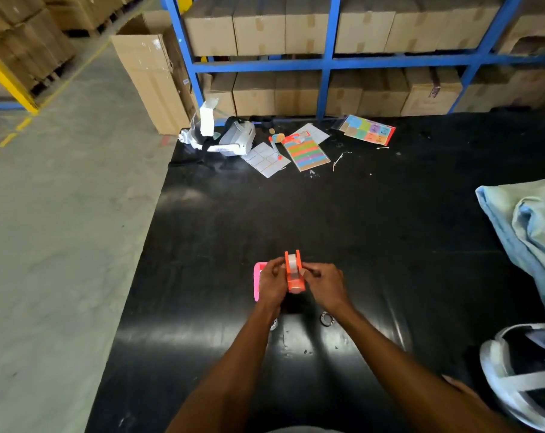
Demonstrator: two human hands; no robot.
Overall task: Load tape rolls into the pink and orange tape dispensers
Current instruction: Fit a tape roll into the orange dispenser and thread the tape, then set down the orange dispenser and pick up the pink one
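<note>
Head view, orange dispenser: held upright between both hands just above the black mat, long axis running away from the person, a pale tape roll seated in its far end.
Left hand: clenched on the dispenser's left side.
Right hand: fingers pinching at its right side; whether they hold the tape's end is too small to tell.
Pink dispenser: lying flat on the mat, touching or just beside the left hand, largely hidden behind it.
Nearer hand: the left, so reaching for the pink one would likely fall to it.
Spare ring: on the mat beneath the right wrist.
</note>
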